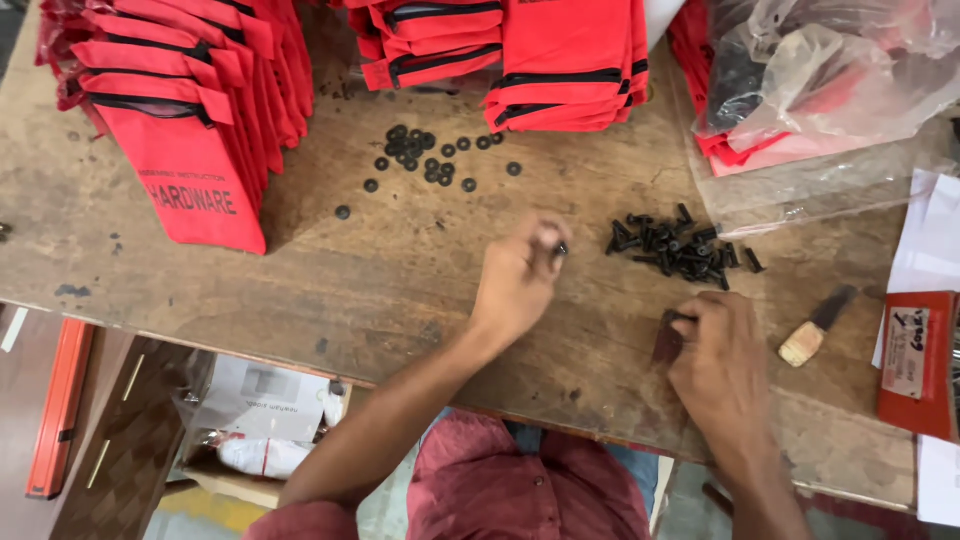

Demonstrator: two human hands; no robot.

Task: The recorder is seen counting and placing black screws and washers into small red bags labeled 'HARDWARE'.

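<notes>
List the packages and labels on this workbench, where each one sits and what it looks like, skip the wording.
Red zip pouches: far left, overlapping stack, flat, black zips, dark print.
More red pouches: top centre, stacked piles.
Clear plastic bags: top right, crumpled, over red pouches.
Red box: right edge, flat, with white label.
White papers: right edge, under the box.
Cardboard box: below the bench, white sheet on top.
</notes>
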